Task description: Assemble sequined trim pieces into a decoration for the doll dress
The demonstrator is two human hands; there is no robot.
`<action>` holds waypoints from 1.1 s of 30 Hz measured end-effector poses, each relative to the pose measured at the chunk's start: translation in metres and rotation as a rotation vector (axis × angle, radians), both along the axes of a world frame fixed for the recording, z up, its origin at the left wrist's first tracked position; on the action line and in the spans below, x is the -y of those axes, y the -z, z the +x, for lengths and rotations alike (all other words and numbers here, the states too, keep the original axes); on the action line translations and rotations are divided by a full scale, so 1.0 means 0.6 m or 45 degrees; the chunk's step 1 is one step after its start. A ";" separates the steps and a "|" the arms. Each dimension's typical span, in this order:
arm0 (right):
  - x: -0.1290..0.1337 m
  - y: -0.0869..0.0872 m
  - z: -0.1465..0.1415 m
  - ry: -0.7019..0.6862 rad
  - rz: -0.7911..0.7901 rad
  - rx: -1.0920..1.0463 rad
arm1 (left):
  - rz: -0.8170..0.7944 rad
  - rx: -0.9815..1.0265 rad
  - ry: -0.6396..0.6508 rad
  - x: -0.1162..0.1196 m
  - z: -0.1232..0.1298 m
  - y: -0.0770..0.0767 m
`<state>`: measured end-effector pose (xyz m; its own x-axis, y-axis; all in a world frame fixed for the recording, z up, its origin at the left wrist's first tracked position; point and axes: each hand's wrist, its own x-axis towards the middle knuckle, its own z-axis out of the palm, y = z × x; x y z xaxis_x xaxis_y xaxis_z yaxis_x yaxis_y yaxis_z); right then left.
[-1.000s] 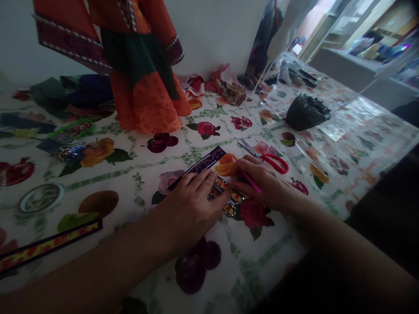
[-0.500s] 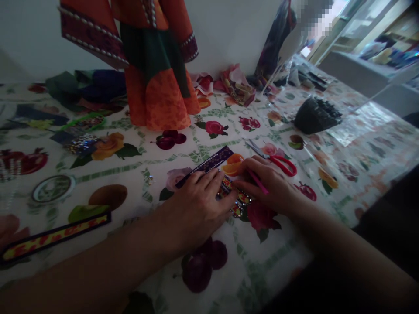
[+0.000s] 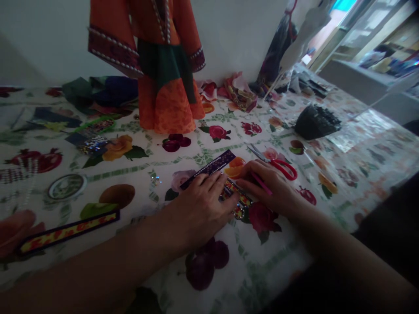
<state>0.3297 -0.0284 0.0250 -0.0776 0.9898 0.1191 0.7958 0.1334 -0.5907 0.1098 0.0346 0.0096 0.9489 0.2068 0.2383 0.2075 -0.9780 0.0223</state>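
Observation:
My left hand (image 3: 207, 196) lies over a dark strip with beaded edging (image 3: 212, 168), its fingers stretched out and pressing it to the tablecloth. Just beside it, a patterned piece with shiny stones (image 3: 244, 200) in yellow, red and black shows from under the fingers. My right hand (image 3: 266, 181) is closed around a slim pink pen-like stick (image 3: 262, 182). Its fingertips are close to the left hand, at the patterned piece; the stick's working tip is hidden. Scissors with red handles (image 3: 283, 169) lie just beyond the right hand.
A small orange and green dress (image 3: 170, 96) stands at the back. Left are a yellow-red strip (image 3: 70, 231), a round dish (image 3: 67, 186), strings of white beads (image 3: 28, 172) and loose shiny stones (image 3: 94, 143). A black bag-like bundle (image 3: 317, 122) sits at right on the fruit-patterned tablecloth (image 3: 137, 266).
The view has turned slightly left and up, so the dress and the things at left sit further right in the picture. Both hands stay at the decorated pieces with little visible movement.

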 end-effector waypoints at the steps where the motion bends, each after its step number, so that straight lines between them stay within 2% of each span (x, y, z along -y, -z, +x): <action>1: 0.001 0.001 -0.001 -0.003 -0.005 0.028 | -0.005 0.006 0.001 0.000 0.000 0.000; 7: 0.005 0.011 0.001 -0.051 0.063 0.169 | -0.078 0.012 0.000 -0.003 -0.002 -0.005; 15: 0.001 0.008 0.008 -0.076 0.050 0.037 | -0.131 0.027 0.010 -0.015 -0.005 -0.017; 20: 0.005 0.015 0.018 -0.138 0.050 0.115 | -0.109 0.008 0.007 -0.016 -0.005 -0.008; 24: 0.006 0.019 0.020 -0.162 0.046 0.137 | -0.155 0.012 0.003 -0.020 -0.009 -0.015; 26: 0.006 0.019 0.021 -0.173 0.050 0.105 | -0.263 0.035 0.015 -0.024 -0.009 -0.024; 29: 0.004 0.019 0.022 -0.195 0.066 0.101 | -0.545 0.141 -0.007 -0.032 -0.009 -0.040; 33: 0.004 0.017 0.022 -0.192 0.065 0.137 | -0.989 0.310 -0.152 -0.038 -0.008 -0.055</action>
